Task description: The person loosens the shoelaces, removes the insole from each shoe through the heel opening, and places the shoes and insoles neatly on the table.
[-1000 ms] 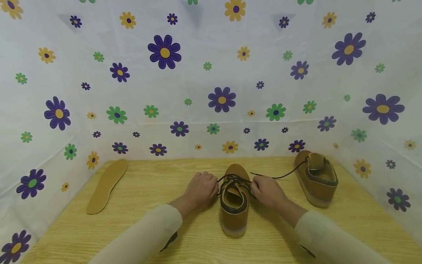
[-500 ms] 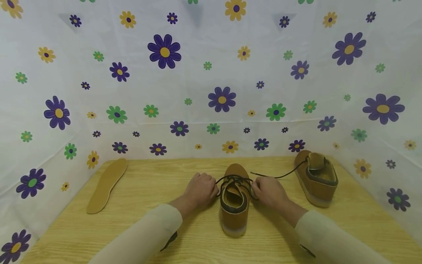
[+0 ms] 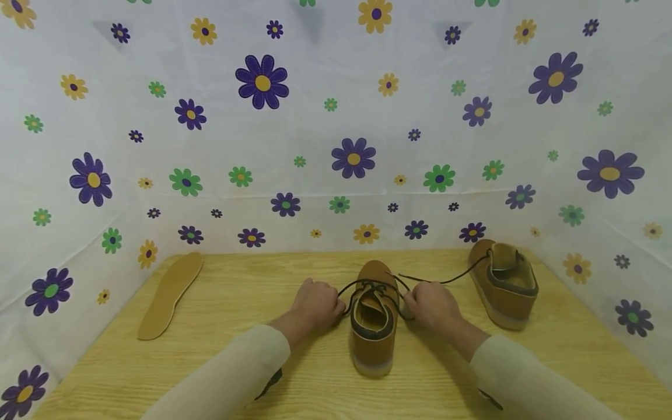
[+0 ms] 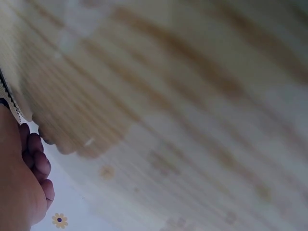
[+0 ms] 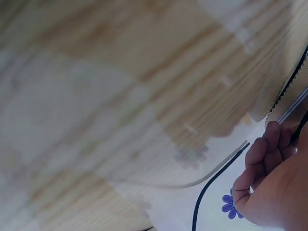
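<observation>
A brown lace-up shoe (image 3: 373, 350) stands upright in the middle of the wooden table, toe pointing away, with its dark shoelace (image 3: 350, 284) spread out over the opening to both sides. On the shoe's left my left hand (image 3: 317, 304) grips the lace in curled fingers. My right hand (image 3: 433, 304) pinches the lace on the other side, and one lace tip (image 3: 389, 273) sticks up beyond it over the toe. In the left wrist view, the left hand (image 4: 21, 178) hides the lace in its grip. Curled fingers of the right hand (image 5: 272, 168) show in the right wrist view.
A second brown shoe (image 3: 506, 297) stands at the back right, its loose lace (image 3: 451, 281) trailing left toward my right hand. A tan insole (image 3: 170, 297) lies at the back left. Flower-printed white sheeting (image 3: 304, 128) encloses the table at the back and sides.
The lace strands bow wider on both sides of the shoe. A lace tip now sticks up by my right hand. The left fingers have shifted slightly left; the shoe has stayed put.
</observation>
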Available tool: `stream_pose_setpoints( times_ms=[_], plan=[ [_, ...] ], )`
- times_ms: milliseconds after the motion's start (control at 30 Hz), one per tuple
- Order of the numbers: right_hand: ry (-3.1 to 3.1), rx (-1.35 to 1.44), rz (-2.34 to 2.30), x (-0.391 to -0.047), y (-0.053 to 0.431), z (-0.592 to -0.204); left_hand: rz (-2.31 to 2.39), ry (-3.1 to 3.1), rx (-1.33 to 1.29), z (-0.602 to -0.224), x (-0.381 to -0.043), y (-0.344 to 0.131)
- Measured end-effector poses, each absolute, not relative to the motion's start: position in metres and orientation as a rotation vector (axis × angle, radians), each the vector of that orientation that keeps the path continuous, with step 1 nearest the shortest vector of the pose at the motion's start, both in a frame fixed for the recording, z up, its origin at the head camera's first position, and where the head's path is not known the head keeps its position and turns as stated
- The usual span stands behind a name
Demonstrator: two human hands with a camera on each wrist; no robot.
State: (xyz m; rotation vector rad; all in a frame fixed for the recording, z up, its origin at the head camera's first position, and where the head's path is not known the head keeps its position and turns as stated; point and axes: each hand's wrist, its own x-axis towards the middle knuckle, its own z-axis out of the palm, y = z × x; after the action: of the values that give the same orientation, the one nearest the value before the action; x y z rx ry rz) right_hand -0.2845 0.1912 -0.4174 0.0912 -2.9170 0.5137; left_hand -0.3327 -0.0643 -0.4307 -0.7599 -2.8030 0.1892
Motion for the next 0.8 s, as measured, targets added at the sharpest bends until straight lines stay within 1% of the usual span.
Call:
stream_pose_setpoints(
  times_ms=[400,667,800],
  plan=[
    [-2.929,0.115,0.467,-0.2828,0.1906,-0.4171,0.242,-2.887,-0.685,-0.4259,-0.3285,-0.0668],
    [-2.933,0.074,0.527,-0.2822,0.1903,-0.4181,0.154,-2.969,-0.601,-0.4234,-0.3263,-0.0686],
    [-2.883,0.128,0.53,-0.2845,0.1889,-0.4183,0.099,-2.918,-0.623,-0.4246,-0.3287,-0.0698]
  ],
)
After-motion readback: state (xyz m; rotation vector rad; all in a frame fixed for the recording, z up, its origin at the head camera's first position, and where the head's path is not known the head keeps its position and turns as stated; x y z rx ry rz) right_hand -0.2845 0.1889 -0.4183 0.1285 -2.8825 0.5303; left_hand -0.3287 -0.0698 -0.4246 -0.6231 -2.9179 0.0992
